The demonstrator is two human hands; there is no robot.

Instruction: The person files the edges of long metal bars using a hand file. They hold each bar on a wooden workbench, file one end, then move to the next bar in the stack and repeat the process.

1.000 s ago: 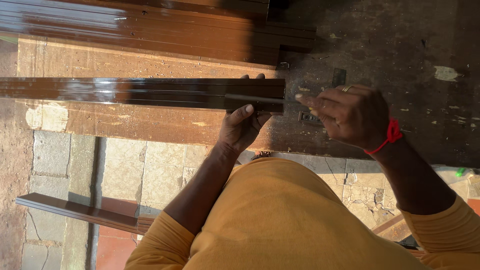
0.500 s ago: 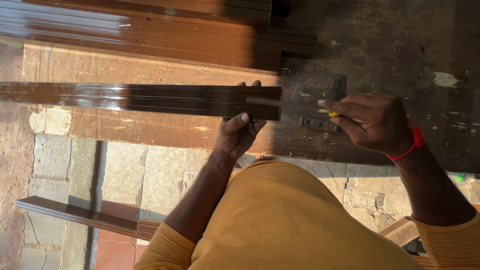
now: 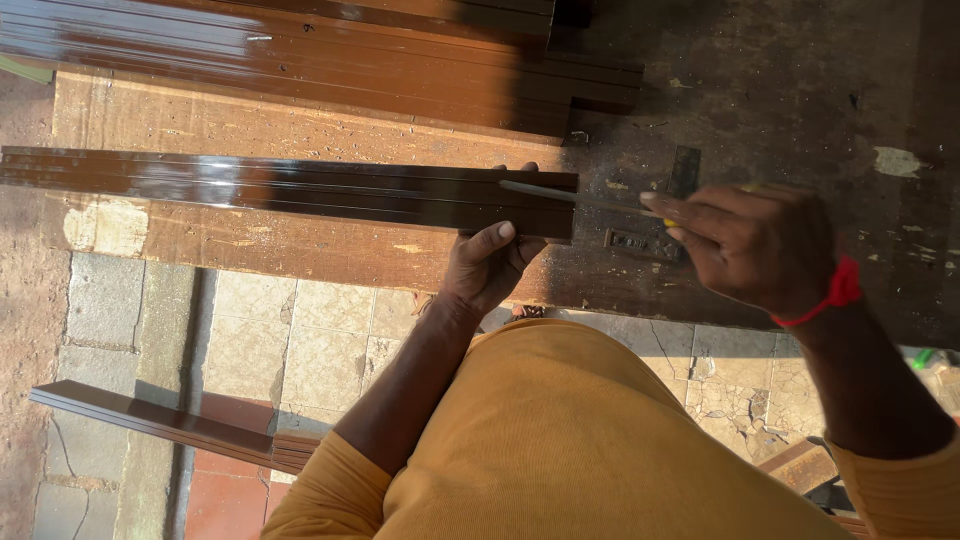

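Slid further right since earlier, right hand [image 3: 750, 245] pinching thin metal blade [image 3: 580, 197] along glossy dark-brown profile strip's [image 3: 290, 190] left-right axis, left hand [image 3: 490, 265] gripping its near end on worn wooden tabletop [image 3: 250, 245].

A long, glossy dark-brown profiled strip [image 3: 300, 190] lies flat and lengthwise across the worn workbench, its squared right end gripped from below. A thin metal blade tool [image 3: 575, 197] lies nearly level, its tip resting on that end's top face.

Stacked brown profiles [image 3: 330, 60] block the far side; bench [image 3: 800, 80] right lies open.
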